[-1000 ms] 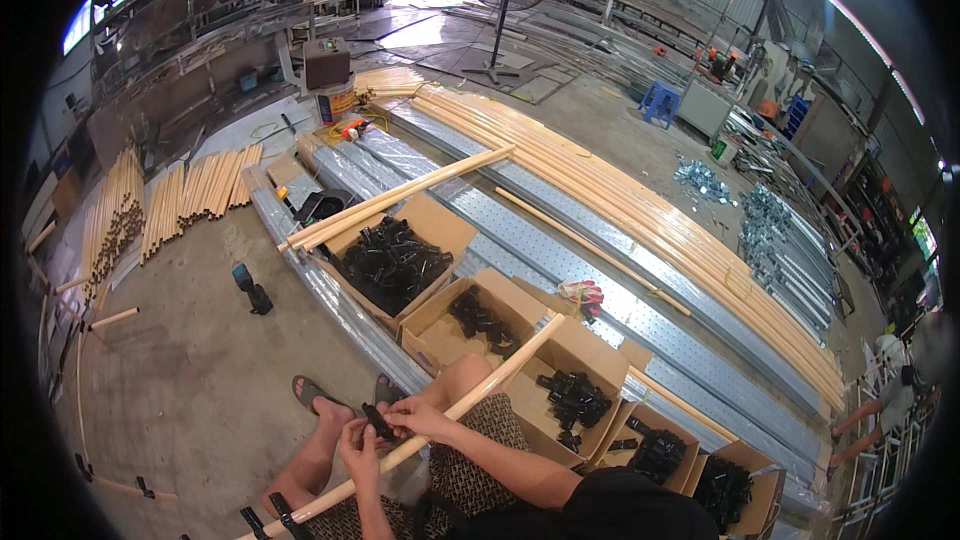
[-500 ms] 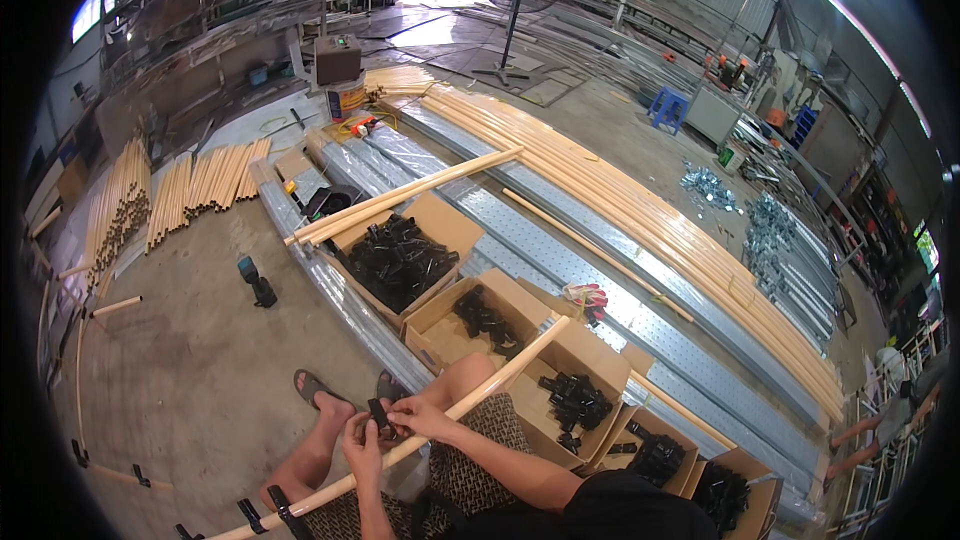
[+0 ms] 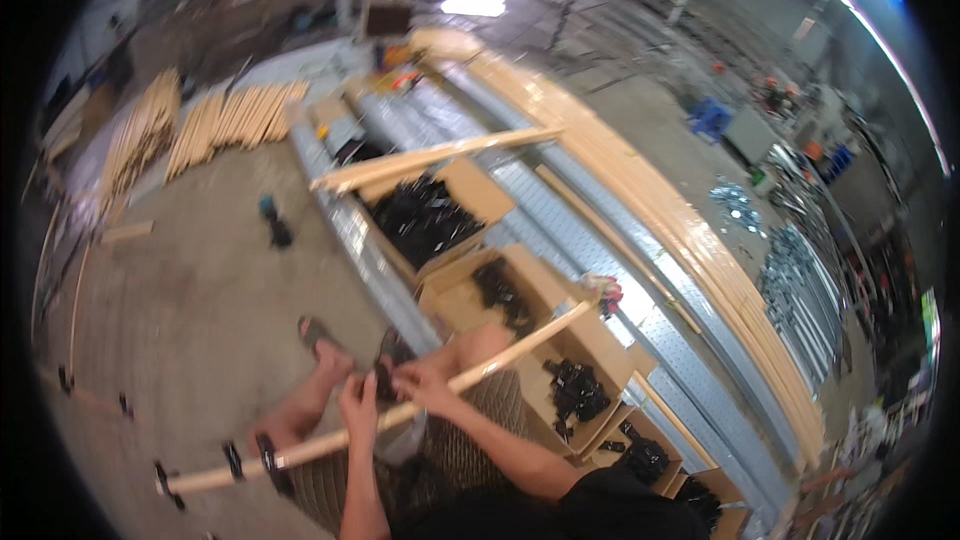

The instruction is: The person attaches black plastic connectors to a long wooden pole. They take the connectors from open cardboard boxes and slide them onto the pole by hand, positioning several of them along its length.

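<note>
In front of my knees, the fingers of my left hand and my right hand are closed on a small black fitting. A cream-coloured pole lies slantwise across my lap under my forearms. Several black fittings sit around its left part, spaced apart. To my right, open cardboard boxes hold more black pieces. Motion blur hides the fine shape of the piece in my fingers.
A cordless drill stands on the floor at left. Bundles of cream pipes lie beyond it. Long pipes rest on metal planks ahead. A blue stool and metal parts are at right.
My view has swung left and down, so the scene sits farther right and higher, and the pole's left end now shows. Both hands stay at the black fitting.
</note>
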Tool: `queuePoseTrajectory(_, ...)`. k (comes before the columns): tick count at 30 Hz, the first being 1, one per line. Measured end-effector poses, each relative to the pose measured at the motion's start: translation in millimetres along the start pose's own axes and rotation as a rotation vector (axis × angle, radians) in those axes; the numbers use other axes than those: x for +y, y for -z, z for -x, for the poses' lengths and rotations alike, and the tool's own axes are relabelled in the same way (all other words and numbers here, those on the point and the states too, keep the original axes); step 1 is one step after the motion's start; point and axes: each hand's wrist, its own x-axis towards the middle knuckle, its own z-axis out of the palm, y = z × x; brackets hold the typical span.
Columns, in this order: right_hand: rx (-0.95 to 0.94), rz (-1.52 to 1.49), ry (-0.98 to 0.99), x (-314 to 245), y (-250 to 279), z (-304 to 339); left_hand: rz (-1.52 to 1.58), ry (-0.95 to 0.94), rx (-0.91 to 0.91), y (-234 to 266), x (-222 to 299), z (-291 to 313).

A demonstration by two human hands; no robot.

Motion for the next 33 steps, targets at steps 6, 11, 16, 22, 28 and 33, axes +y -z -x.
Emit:
queuePoseTrajectory(6, 0.01, -0.151, -0.15, -18, 6, 9, 0.14, 0.145, -0.243, 11, 9, 7)
queuePoseTrajectory(11, -0.165, -0.164, -0.234, -63, 24, 6, 0.139, 0.135, -0.349, 19, -1, 7)
queuePoseTrajectory(16, -0.215, -0.034, -0.149, -68, 43, -7, 0.102, 0.086, -0.366, 11, 11, 6)
queuePoseTrajectory(22, 0.026, 0.374, 0.172, -75, 14, 7, -0.122, -0.028, -0.132, -1, -31, 6)
queuePoseTrajectory(28, 0.153, 0.565, 0.416, -84, -20, 20, -0.19, 0.072, -0.056, -2, -34, 2)
queuePoseTrajectory(33, 0.222, 0.572, 0.418, -86, -28, 23, 0.029, 0.215, 0.07, -3, -28, 5)
